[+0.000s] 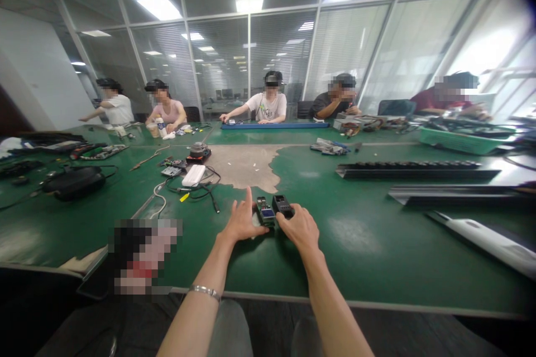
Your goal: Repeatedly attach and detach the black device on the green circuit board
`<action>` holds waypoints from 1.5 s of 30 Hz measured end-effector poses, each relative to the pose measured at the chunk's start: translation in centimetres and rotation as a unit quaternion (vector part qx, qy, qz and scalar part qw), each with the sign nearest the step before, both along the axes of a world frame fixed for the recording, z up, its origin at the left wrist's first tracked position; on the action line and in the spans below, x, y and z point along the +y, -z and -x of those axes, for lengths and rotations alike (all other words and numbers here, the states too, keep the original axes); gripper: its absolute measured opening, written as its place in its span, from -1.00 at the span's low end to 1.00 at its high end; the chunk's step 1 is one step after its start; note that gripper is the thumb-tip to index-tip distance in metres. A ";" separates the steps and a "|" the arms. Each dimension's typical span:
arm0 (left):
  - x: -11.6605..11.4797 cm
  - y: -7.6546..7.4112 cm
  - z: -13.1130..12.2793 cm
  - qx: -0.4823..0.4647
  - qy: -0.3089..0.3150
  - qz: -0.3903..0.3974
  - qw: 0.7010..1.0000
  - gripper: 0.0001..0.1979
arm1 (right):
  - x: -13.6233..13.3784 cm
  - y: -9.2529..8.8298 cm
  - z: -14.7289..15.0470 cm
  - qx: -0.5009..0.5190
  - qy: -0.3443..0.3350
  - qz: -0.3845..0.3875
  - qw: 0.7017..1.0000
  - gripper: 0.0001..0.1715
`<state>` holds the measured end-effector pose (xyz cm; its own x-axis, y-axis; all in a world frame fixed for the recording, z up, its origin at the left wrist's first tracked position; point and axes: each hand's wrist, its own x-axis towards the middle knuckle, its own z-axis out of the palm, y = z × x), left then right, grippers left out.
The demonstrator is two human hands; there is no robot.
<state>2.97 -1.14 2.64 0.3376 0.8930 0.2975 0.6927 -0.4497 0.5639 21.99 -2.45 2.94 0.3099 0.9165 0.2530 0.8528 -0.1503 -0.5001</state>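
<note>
A small circuit board with a blue display (266, 212) stands tilted between my hands. My left hand (240, 223) is at its left side, with the thumb along the lower edge and the index finger stretched out; its other fingers are mostly hidden. Beside the board, almost touching it, is a black plastic casing (283, 206) with a row of small marks or openings. My right hand (302, 227) grips this casing at its lower right, thumb in front and fingers curled round the side. Both parts are close above the green tabletop (347, 268).
Left of centre lie a white box (194, 175), black cables (213, 195) and a dark device (199, 152). A black pouch (75, 181) is further left. Long dark metal channels (444, 195), a white panel (486, 237) and a green basket (460, 141) lie right. Several people sit opposite.
</note>
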 end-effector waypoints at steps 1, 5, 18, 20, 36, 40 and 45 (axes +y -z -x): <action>0.1 0.1 0.0 -0.004 -0.001 0.004 1.000 0.34 | -0.1 0.0 0.2 -0.004 -0.003 0.000 1.000 -0.41; 0.4 0.5 0.5 -0.019 0.004 0.018 1.000 0.30 | -0.4 -0.1 0.8 -0.013 -0.013 0.002 1.000 -0.42; 1.5 1.7 2.2 -0.117 -0.033 0.004 0.993 -0.18 | -1.7 -0.2 1.7 -0.029 -0.018 -0.004 0.999 -0.35; 1.5 1.7 2.1 -0.094 -0.027 0.014 0.995 -0.09 | -2.1 0.0 2.0 -0.038 -0.024 -0.019 0.999 -0.37; -0.5 0.6 1.8 -0.064 0.024 0.042 0.997 0.27 | -1.7 0.7 2.1 -0.044 -0.071 -0.083 0.993 -0.44; -0.3 0.8 1.8 -0.036 0.019 0.030 0.999 0.34 | -1.4 0.7 2.1 -0.042 -0.074 -0.085 0.993 -0.45; -0.1 0.8 1.6 -0.001 0.016 0.035 0.999 0.37 | -0.7 0.9 2.2 -0.036 -0.083 -0.088 0.992 -0.44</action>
